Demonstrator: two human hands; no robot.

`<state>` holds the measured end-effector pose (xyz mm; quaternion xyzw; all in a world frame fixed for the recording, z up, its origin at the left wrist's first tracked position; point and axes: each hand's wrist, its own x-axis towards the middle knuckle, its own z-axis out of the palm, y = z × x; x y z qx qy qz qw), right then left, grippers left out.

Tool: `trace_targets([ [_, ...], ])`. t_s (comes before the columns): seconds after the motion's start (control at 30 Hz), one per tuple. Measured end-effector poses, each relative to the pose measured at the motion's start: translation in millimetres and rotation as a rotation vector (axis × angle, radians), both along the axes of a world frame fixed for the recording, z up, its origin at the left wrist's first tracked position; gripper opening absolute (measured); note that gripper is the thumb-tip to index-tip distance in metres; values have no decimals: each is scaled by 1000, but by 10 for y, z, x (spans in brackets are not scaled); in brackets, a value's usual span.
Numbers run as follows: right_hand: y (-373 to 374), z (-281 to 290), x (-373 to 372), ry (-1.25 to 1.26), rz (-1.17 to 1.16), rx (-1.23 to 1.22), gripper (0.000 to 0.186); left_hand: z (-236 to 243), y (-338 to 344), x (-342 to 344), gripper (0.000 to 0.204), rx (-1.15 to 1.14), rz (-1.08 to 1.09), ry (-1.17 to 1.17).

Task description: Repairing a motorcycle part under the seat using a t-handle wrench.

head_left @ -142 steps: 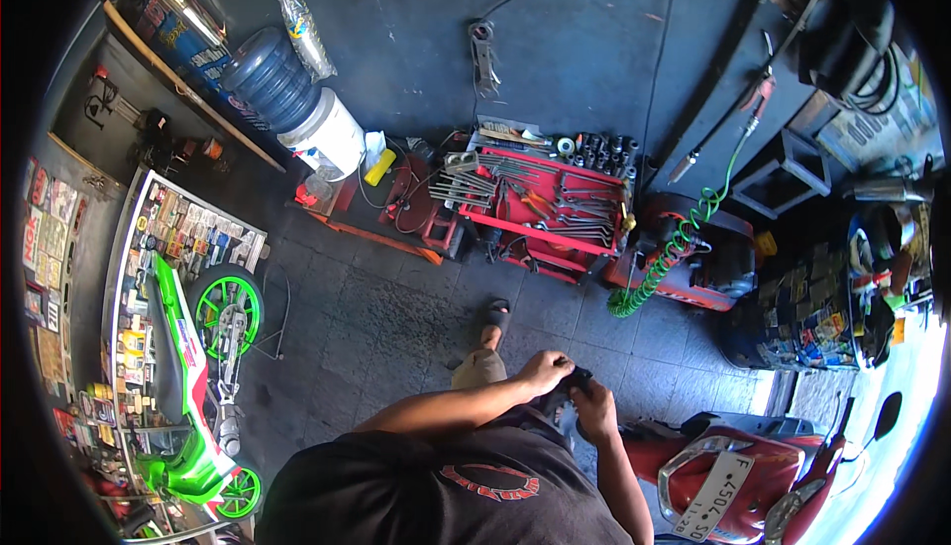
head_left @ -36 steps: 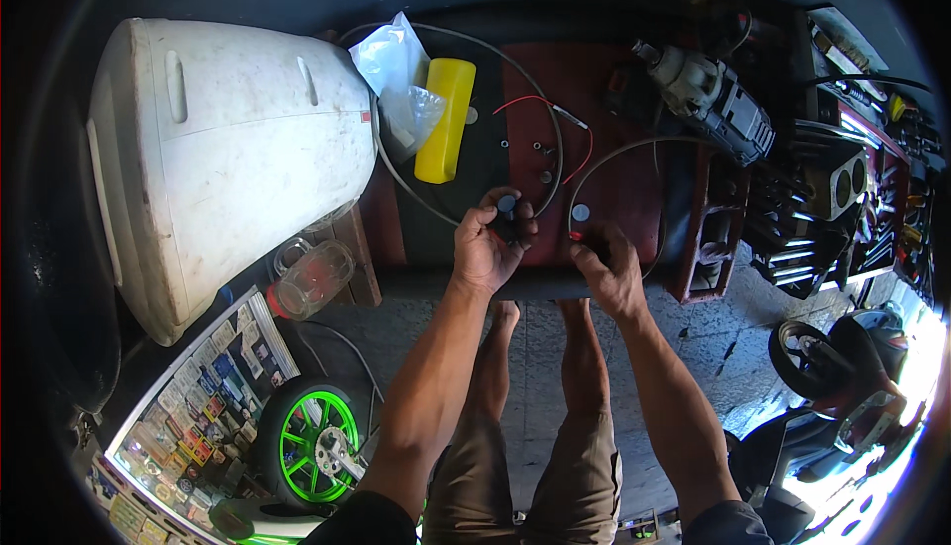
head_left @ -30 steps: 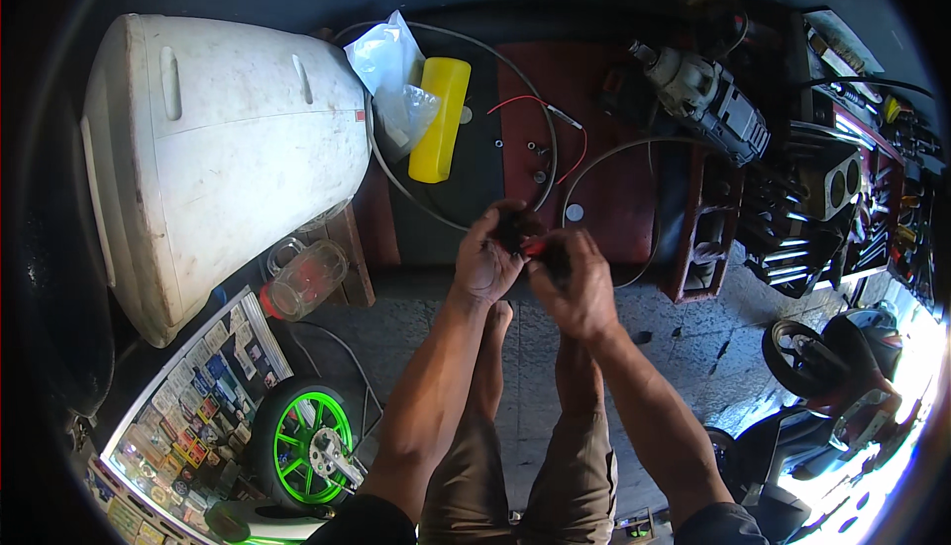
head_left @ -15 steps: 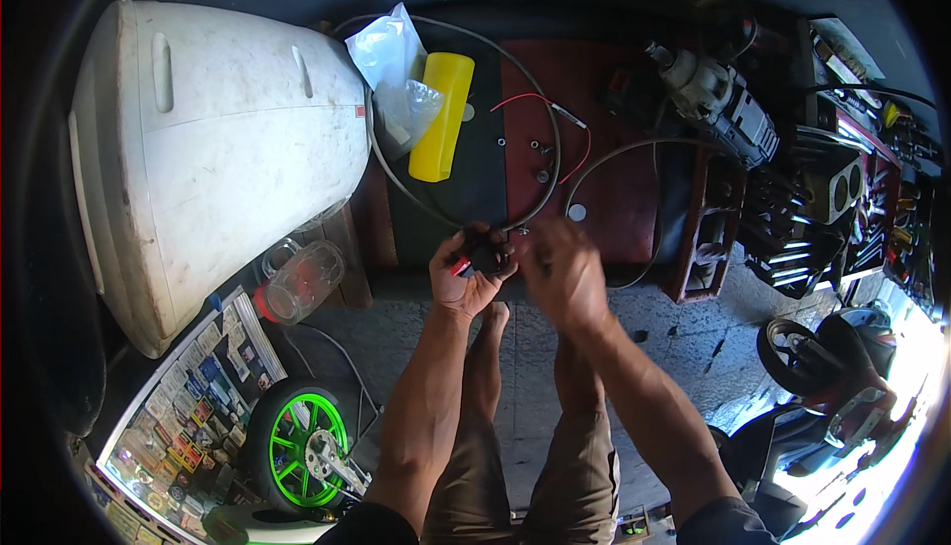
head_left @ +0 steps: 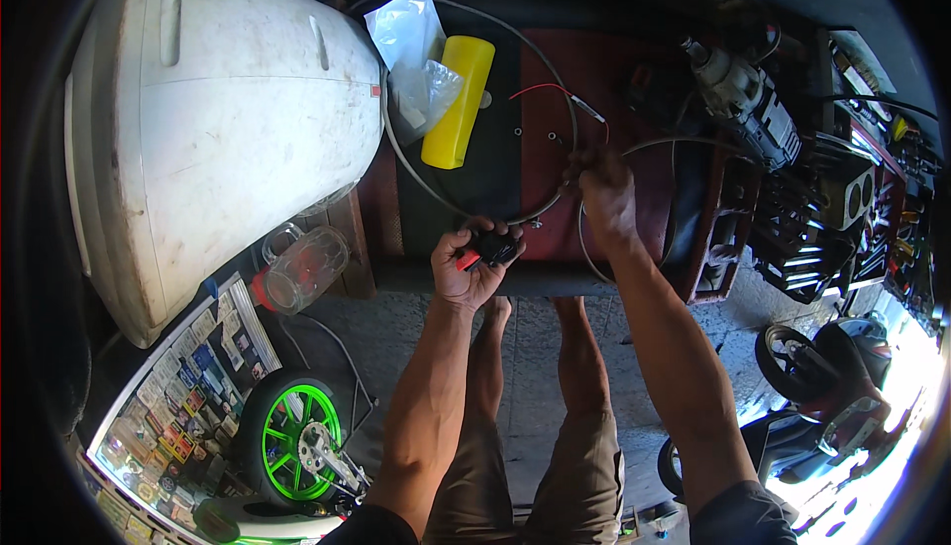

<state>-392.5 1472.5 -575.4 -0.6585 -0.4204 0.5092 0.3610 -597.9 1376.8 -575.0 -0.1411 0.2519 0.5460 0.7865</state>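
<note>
My left hand (head_left: 466, 272) is closed around a small black part (head_left: 497, 246) with a red piece (head_left: 468, 261) on it, above the bench's near edge. It looks like a handlebar switch housing, but the fingers hide much of it. My right hand (head_left: 606, 198) reaches out over the red part of the bench top, its fingers curled together and dark; what they hold, if anything, is hidden. A grey cable (head_left: 436, 200) loops over the bench and passes behind my left hand. Small nuts (head_left: 552, 136) and a small bolt (head_left: 537, 224) lie near my right hand.
A yellow sleeve (head_left: 461, 99) and a clear plastic bag (head_left: 406, 35) lie beside a big white case (head_left: 248, 99). On the right are an impact wrench (head_left: 743, 104) and a tool rack (head_left: 792, 248). A glass jar (head_left: 309, 270) and a green-rimmed wheel (head_left: 297, 441) stand left; a motorcycle (head_left: 822, 396) stands right.
My right hand has moved away from my left hand, forward and to the right over the bench. The left hand still holds the black part. The view has shifted slightly.
</note>
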Motion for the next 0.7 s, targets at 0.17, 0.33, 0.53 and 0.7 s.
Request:
trace_targets([
  [0.17,239,78,-152,-411,158,111,20,-19,2,-20,33,43,-27,-18],
  [0.33,343,-66,-110,-636,327,41,22,27,38,41,31,10,-51,-2],
  [0.53,16,121,155,892,-225,-449,20,-2,21,-11,32,-41,-16,-14],
  [0.7,-363,401,44,327,-22,-427,24,-30,6,-26,32,-9,-19,-45],
])
